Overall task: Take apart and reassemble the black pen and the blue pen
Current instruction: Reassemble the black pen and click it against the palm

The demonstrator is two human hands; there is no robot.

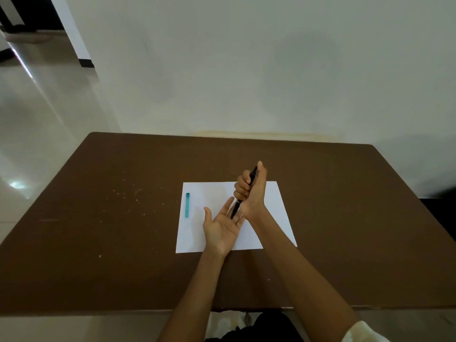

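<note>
Black pen (pixel 237 208) fisted in right hand (pixel 251 191), tip touching flat open left hand (pixel 222 228).

Brown table (pixel 345 230): rectangular, far edge against wall, pale specks scattered on left half. White paper sheet (pixel 212 193): flat, near table centre. Pale wall (pixel 246 70): plain, behind table. Glossy light floor (pixel 37 119): left of table, bright reflections. Dark doorway (pixel 29 11): upper left corner.

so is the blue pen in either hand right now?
No. The blue pen lies on the white paper, apart from both hands; the right hand grips the black pen and the left hand is open.
</note>
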